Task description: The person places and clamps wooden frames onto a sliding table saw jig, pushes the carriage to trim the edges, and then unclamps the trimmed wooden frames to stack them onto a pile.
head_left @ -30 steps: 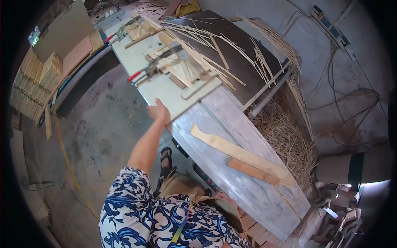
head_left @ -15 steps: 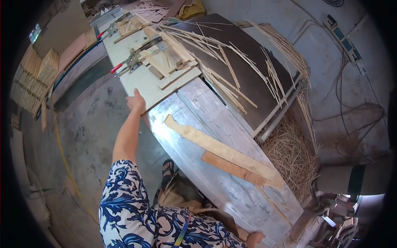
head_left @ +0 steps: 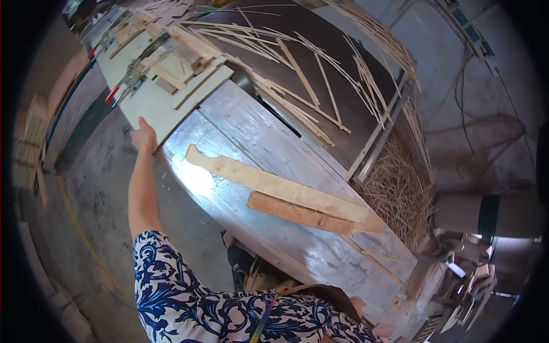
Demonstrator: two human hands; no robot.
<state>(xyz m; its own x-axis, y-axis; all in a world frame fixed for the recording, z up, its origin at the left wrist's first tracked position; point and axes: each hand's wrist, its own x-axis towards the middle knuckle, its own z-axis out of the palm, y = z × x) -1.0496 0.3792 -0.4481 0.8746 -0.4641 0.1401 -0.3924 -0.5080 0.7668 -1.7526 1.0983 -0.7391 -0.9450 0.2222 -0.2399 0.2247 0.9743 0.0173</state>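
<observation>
The pale board [head_left: 132, 108] lies flat on the far part of the metal table [head_left: 243, 123], in the upper left of my head view. On it I see two clamps [head_left: 140, 64] with red handles [head_left: 112, 94], several short wooden pieces [head_left: 166, 73] beneath or beside them, and one batten [head_left: 203, 86] along the board's near end. The left hand [head_left: 145, 137] is at the near outer corner of this board, and its fingers grasp the edge there; the part under the board is hidden from me. The right hand [head_left: 358, 305] shows only in a small piece, low beside the table and mostly behind the clothing, so I cannot tell whether its fingers are clenched or released.

Nearer on the metal table, well apart from the left hand, I find a long pale wooden piece [head_left: 274, 184] with a notched end, and just beside it a shorter brown piece [head_left: 297, 213]. A thin strip [head_left: 374, 264] lies past them. To the right stands a dark surface [head_left: 326, 26] with scattered sticks [head_left: 300, 74], and below it a heap of slivers [head_left: 394, 188]. On the floor at left runs a yellow line [head_left: 91, 240].
</observation>
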